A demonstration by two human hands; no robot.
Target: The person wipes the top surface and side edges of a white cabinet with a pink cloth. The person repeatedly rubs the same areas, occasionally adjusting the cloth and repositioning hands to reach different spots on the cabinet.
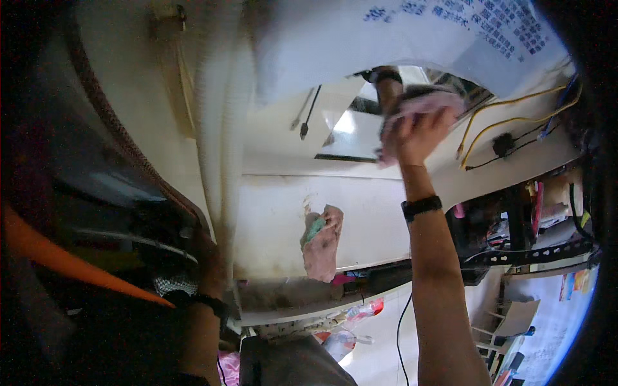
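My right hand (420,134) is stretched far up and holds a pink cloth (443,103) against a shiny mirror-like panel (347,132). Hand and cloth are a little blurred by motion, and the panel reflects the arm. Lower down, a crumpled pinkish-brown cloth (322,251) with a green patch lies on a white ledge (270,219), apart from both hands. In the dark at lower left, my left hand (209,260) is beside a whitish upright edge (222,193). Its fingers are too dark to make out.
A short black cable (305,128) is by the panel's left side. Yellow cables (508,112) and a black adapter (503,143) are to the right. A white sheet with blue print (399,45) bulges above. Cluttered shelves (547,212) stand at right; an orange pointed strip (84,257) crosses lower left.
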